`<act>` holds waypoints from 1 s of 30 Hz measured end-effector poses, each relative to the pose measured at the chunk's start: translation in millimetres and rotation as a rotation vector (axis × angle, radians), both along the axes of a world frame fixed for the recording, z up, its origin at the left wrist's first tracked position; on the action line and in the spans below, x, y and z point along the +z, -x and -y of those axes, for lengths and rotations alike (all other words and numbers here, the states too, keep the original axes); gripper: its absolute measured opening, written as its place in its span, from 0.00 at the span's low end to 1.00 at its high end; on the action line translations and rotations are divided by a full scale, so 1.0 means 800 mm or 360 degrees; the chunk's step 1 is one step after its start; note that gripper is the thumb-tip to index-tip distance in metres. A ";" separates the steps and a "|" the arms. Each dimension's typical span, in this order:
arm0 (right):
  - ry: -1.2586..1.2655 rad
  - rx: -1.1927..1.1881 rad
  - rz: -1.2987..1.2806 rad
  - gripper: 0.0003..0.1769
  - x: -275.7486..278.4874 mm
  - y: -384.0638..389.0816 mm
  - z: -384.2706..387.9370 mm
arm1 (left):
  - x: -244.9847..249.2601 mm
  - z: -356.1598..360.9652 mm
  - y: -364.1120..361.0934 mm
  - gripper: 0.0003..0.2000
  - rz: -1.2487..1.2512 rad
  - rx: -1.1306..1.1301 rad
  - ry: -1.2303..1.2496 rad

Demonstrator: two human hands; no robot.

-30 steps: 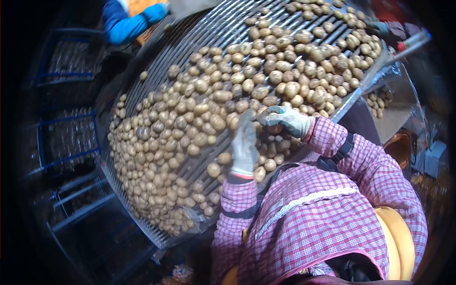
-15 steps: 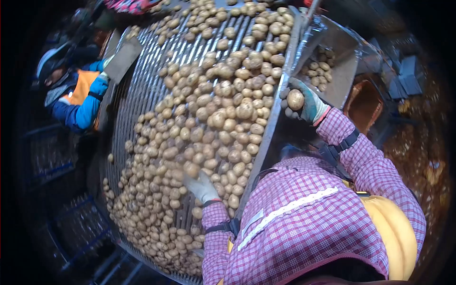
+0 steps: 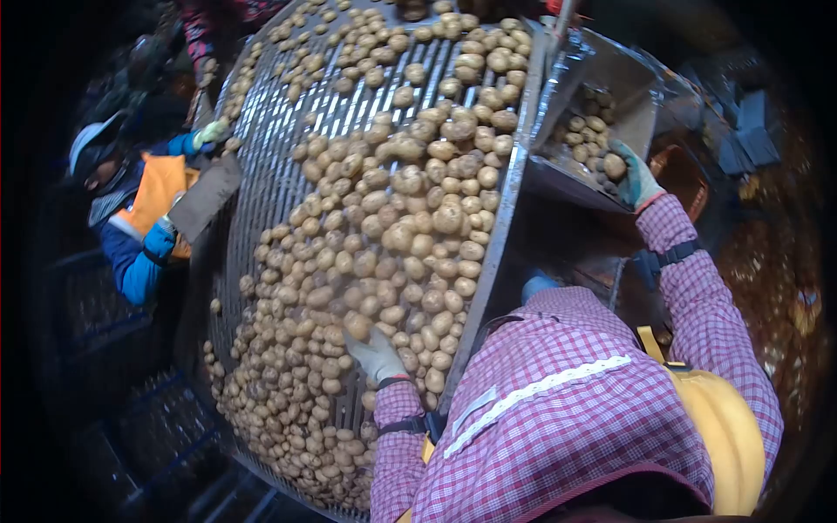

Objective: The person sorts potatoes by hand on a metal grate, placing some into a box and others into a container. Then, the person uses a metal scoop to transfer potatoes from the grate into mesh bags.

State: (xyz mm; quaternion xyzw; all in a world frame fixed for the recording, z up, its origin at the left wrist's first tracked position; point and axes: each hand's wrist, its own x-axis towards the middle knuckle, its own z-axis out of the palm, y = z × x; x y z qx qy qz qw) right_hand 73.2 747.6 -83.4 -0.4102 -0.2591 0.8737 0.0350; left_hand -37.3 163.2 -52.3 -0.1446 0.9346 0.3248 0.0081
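Note:
My gloved left hand [image 3: 378, 356] is low over the slatted conveyor [image 3: 288, 196]. Its fingertips are closed around a potato [image 3: 356, 325], with many more potatoes [image 3: 410, 235] lying about it. My right hand [image 3: 639, 179], in a grey and green glove, reaches to the metal chute [image 3: 632, 65] on the right. It grips a larger potato [image 3: 615, 166], with part of the fingers hidden behind it. Just beyond this hand, a small heap of potatoes [image 3: 588, 135] sits inside the chute.
Across the conveyor stands a co-worker in an orange apron [image 3: 153, 196], holding a flat board [image 3: 207, 199]. A metal side rail [image 3: 504, 218] runs between me and the potatoes. At the right are a brown container [image 3: 689, 179] and grey boxes [image 3: 757, 131].
My right hand has moved right with its potato, from beside the rail to the chute. My left hand stays nearly in place. The co-worker's board has moved down, and one of their hands is off it.

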 end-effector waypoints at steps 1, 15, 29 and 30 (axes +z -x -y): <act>-0.0024 0.0018 0.0027 0.17 -0.004 0.005 -0.002 | -0.015 0.015 0.007 0.33 -0.0048 -0.0066 -0.0058; -0.1705 0.0493 0.0848 0.25 -0.101 0.063 -0.144 | 0.030 -0.120 0.125 0.40 -0.0272 -0.0636 -0.0578; -0.0560 0.2923 -0.1651 0.17 0.073 0.177 0.493 | 0.011 0.150 -0.225 0.41 0.0281 0.0314 0.0263; -0.0236 0.3126 -0.1676 0.17 0.044 0.151 0.523 | 0.025 0.133 -0.212 0.41 0.0313 0.0348 0.0203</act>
